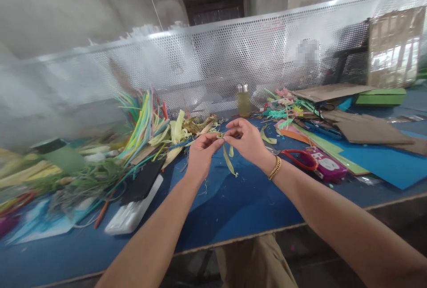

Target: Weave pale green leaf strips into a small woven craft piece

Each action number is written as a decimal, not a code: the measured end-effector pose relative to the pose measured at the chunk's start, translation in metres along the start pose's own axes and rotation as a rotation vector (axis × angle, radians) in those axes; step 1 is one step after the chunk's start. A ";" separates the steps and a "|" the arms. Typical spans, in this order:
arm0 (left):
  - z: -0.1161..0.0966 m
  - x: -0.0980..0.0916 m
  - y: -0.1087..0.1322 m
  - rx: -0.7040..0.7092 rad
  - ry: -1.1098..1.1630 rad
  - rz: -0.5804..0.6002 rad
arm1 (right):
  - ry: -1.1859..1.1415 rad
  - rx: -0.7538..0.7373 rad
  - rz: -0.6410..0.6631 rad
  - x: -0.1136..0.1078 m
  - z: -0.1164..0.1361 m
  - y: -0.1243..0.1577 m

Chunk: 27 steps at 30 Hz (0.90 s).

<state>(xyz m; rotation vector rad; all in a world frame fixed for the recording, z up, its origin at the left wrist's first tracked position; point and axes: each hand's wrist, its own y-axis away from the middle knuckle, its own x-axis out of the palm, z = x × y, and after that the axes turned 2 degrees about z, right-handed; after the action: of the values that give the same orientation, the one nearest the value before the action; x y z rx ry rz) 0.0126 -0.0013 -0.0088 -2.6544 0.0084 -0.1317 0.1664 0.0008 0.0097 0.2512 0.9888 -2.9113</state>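
My left hand (201,152) and my right hand (248,141) meet above the blue table (233,208), fingers pinched together on a thin yellow-green paper strip (229,161). The strip's loose end hangs down between the two hands towards the table. A gold bracelet (275,168) sits on my right wrist. Both hands are closed on the strip near its top end.
A heap of coloured paper strips (147,123) lies left. A black phone (142,181) rests on a white box (133,212). Red-handled scissors (296,157), a pink case (325,166), a small bottle (243,99), cardboard (370,130) and a perforated metal screen (233,52) stand behind.
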 end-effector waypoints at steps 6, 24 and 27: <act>0.000 0.001 0.001 -0.023 -0.004 -0.017 | 0.015 -0.013 0.003 0.000 0.000 0.000; -0.008 0.001 -0.001 -0.183 0.167 -0.093 | 0.286 -0.277 0.036 0.000 -0.003 0.003; -0.013 0.001 -0.002 -0.245 0.241 -0.103 | 0.514 -0.492 0.044 -0.004 -0.001 0.002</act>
<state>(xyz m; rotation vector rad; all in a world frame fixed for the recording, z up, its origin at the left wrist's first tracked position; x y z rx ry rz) 0.0123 -0.0058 0.0038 -2.8654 -0.0350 -0.5136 0.1706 0.0004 0.0084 0.9938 1.6891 -2.4910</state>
